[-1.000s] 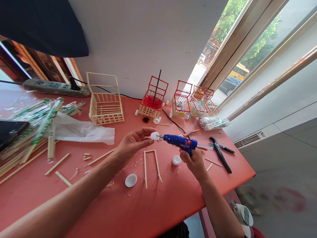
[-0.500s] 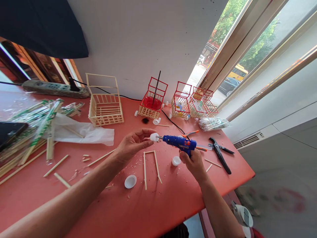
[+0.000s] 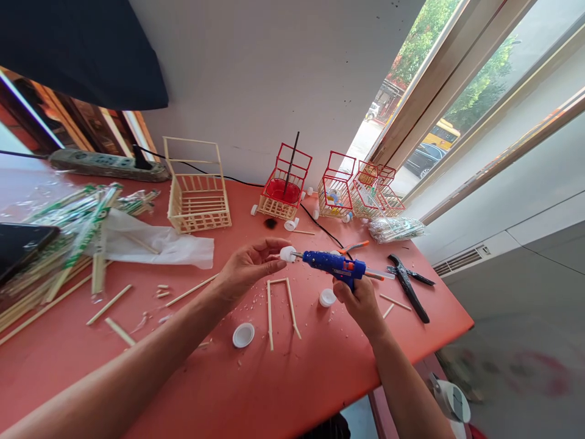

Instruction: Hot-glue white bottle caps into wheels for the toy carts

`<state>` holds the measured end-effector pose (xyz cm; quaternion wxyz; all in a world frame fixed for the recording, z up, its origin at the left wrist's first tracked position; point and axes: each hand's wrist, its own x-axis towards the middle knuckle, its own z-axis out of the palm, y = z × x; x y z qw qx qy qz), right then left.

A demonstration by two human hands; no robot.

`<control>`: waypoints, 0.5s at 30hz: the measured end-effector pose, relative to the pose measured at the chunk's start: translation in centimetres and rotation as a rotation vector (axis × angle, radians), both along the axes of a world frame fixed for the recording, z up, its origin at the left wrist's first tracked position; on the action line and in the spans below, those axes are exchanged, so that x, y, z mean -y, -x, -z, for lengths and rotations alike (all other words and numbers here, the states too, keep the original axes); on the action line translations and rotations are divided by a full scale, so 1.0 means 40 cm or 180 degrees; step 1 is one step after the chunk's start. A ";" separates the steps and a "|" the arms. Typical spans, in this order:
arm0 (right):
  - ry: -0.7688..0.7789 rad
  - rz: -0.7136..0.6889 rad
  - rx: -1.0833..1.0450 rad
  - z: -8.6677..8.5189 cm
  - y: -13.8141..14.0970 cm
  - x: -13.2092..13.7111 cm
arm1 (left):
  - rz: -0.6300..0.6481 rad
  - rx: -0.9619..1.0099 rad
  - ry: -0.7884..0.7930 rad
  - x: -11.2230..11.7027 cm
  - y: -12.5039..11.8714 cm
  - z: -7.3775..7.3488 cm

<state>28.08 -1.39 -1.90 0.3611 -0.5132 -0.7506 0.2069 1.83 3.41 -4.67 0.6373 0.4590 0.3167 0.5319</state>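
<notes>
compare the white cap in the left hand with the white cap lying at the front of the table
The held cap is pinched above the table by the left hand, the nozzle of the glue gun at it; the front cap lies loose on the table, untouched. The front cap shows its hollow side up; the held cap's does not show. The front cap looks wider. Both are white and round.

The glue gun (image 3: pixel 336 266) is showing bright blue with orange trim, and the bottle cap (image 3: pixel 287 253) at its nozzle is gleaming white. The table (image 3: pixel 274 378) is glowing coral red. The small carts (image 3: pixel 286 177) are showing red frames, the stick basket (image 3: pixel 196 189) is looking pale cream, and the pliers (image 3: pixel 406 286) are showing black.
</notes>
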 end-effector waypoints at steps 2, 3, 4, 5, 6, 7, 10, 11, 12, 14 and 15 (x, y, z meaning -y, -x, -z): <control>0.0013 0.0046 -0.0041 0.000 -0.001 0.000 | 0.0014 0.0014 0.0012 0.001 0.001 -0.005; 0.0025 0.0063 -0.0048 0.001 -0.001 0.000 | 0.0024 0.0019 0.0023 0.002 0.002 -0.008; 0.0036 0.0072 -0.0043 0.001 -0.002 0.001 | 0.0035 0.0017 0.0036 0.003 0.002 -0.010; 0.0048 0.0074 -0.0035 0.001 -0.003 0.001 | 0.0044 0.0010 0.0047 0.004 0.003 -0.013; 0.0053 0.0078 -0.0029 0.001 -0.003 0.001 | 0.0037 0.0007 0.0051 0.005 0.003 -0.015; 0.0049 0.0083 -0.0025 0.000 -0.003 0.002 | 0.0016 0.0015 0.0053 0.006 0.003 -0.017; 0.0066 0.0071 -0.0048 -0.004 -0.001 0.003 | -0.0034 0.0044 0.0078 0.008 0.002 -0.020; 0.0084 0.0055 -0.0063 -0.006 0.001 0.004 | -0.0048 0.0050 0.0086 0.008 0.002 -0.020; 0.0103 0.0036 -0.0076 -0.008 0.002 0.005 | -0.0055 0.0049 0.0091 0.008 0.001 -0.020; 0.0116 0.0014 -0.0095 -0.010 0.004 0.007 | -0.0047 0.0040 0.0090 0.008 0.000 -0.020; 0.0102 0.0013 -0.0094 -0.010 0.004 0.007 | -0.0038 0.0045 0.0087 0.008 0.000 -0.020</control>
